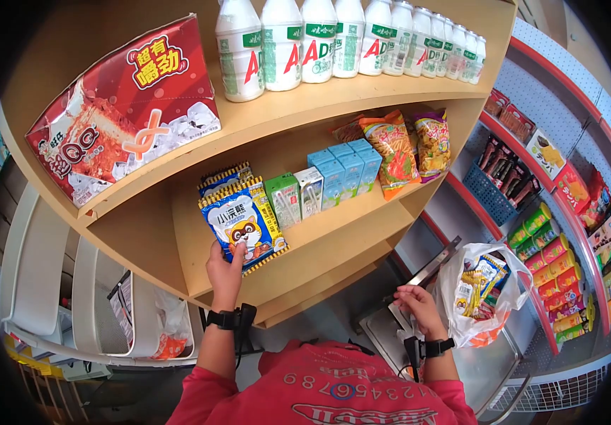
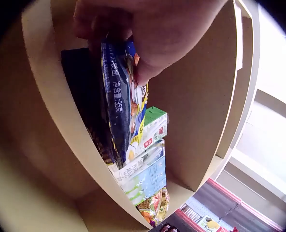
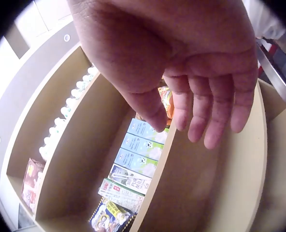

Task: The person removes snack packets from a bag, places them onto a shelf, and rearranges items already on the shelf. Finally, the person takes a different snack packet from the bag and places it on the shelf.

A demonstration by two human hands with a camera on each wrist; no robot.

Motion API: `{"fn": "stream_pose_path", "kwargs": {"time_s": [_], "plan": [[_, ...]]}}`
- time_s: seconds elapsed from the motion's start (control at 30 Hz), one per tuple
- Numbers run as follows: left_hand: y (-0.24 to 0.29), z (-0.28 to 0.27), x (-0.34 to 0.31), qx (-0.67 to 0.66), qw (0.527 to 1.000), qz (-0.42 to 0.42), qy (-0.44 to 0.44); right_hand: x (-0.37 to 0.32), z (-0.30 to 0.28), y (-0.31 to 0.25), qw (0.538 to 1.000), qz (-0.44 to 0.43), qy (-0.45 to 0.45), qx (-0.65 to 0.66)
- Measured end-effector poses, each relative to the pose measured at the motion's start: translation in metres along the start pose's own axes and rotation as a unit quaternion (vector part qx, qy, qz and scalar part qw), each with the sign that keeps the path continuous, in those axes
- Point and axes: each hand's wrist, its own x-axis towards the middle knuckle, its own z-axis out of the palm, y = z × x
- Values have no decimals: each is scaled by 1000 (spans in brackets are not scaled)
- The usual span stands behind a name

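Note:
My left hand grips a blue snack packet with a cartoon raccoon and yellow striped edges, thumb across its front. In the left wrist view the packet stands upright under the fingers. Similar packets stand right behind it on the shelf. Beside it are a green milk carton, a white carton and several light-blue cartons. My right hand holds nothing, its fingers loosely bent beside a white plastic bag. Raccoon packets lie inside that bag.
Above, the upper shelf carries a red snack box and a row of white bottles. Puffed-snack bags stand at the shelf's right end. A cart is under the bag. Racks of snacks line the right.

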Motion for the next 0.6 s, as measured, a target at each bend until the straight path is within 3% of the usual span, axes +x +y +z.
{"fn": "stream_pose_path", "kwargs": {"time_s": [0.1, 0.23, 0.4, 0.6], "plan": [[-11, 8, 4, 25, 998, 34, 49, 0, -1, 0, 1000, 1, 2, 1], [-10, 8, 5, 69, 996, 24, 47, -2, -3, -1, 1000, 7, 5, 1], [-9, 8, 7, 162, 976, 118, 90, -2, -7, 0, 1000, 8, 4, 12], [-8, 10, 11, 159, 979, 96, 83, 0, -12, 2, 1000, 10, 7, 17]]}}
